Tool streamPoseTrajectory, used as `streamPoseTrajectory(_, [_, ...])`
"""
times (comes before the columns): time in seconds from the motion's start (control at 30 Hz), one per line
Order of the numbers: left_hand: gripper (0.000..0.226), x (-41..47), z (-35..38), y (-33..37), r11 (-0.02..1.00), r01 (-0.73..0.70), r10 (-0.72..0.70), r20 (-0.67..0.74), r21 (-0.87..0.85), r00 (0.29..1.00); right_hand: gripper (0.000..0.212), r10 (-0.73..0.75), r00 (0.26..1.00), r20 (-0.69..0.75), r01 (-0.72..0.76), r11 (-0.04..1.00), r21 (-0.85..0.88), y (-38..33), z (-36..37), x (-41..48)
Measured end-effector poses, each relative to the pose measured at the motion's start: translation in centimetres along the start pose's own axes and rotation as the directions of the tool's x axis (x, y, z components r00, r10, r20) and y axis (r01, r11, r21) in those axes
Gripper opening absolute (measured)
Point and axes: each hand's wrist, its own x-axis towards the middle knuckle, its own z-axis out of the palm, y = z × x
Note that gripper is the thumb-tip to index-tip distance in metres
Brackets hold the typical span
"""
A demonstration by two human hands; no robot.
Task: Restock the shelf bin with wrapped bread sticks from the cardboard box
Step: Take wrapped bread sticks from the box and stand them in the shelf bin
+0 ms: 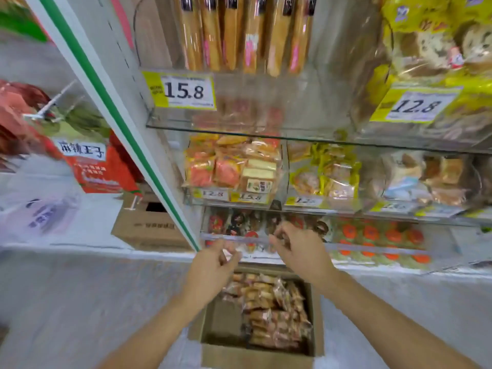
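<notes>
An open cardboard box [255,356] stands on the floor below me, its right half filled with several wrapped bread sticks [274,312]. My left hand [213,262] and my right hand [298,247] hover above the box, right at the clear front rail of the lowest shelf bin [262,239]. Fingers on both hands are loosely curled, and I see nothing in them. That bin holds small dark and red packets. High on the shelf, long wrapped bread sticks [239,35] stand upright in a clear bin tagged 15.8.
The middle shelf carries bins of orange snack packs [229,166] and yellow packs [324,174]. A green-edged shelf post [127,134] runs down on the left. Behind it sit a second cardboard box [149,227] and red bags [101,166].
</notes>
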Motion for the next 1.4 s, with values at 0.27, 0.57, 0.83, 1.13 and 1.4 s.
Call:
streamPoseTrajectory(0.27, [0.029, 0.9, 11.8, -16.8, 0.929, 0.339, -0.365, 0.207, 0.151, 0.908, 0.008, 0.404, 0.858, 0.318, -0.416, 0.909, -0.033, 11.7, 19.8, -0.7])
streamPoseTrajectory(0.57, [0.035, 1.1, 24.9, -34.3, 0.808, 0.516, -0.589, 0.422, 0.285, 0.689, 0.062, 0.458, 0.655, 0.601, -0.473, 0.869, -0.146, 21.2, 40.1, -1.4])
streamPoseTrajectory(0.83, [0.045, 0.4, 34.3, -45.1, 0.725, 0.59, -0.683, 0.484, 0.355, 0.548, 0.053, 0.363, 0.604, 0.71, -0.382, 0.913, -0.142, 25.0, 53.5, -3.8])
streamPoseTrajectory(1.13, [0.035, 2.4, 44.1, -48.6, 0.202, 0.963, -0.771, 0.577, -0.178, 0.268, 0.064, 0.431, 0.605, 0.669, -0.255, 0.901, -0.35, 27.9, 59.8, -5.1])
streamPoseTrajectory(1.4, [0.031, 3.6, 49.5, -47.8, -0.231, 0.907, -0.738, 0.671, -0.353, 0.073, 0.048, 0.481, 0.57, 0.666, -0.302, 0.877, -0.374, 30.1, 61.5, -4.6])
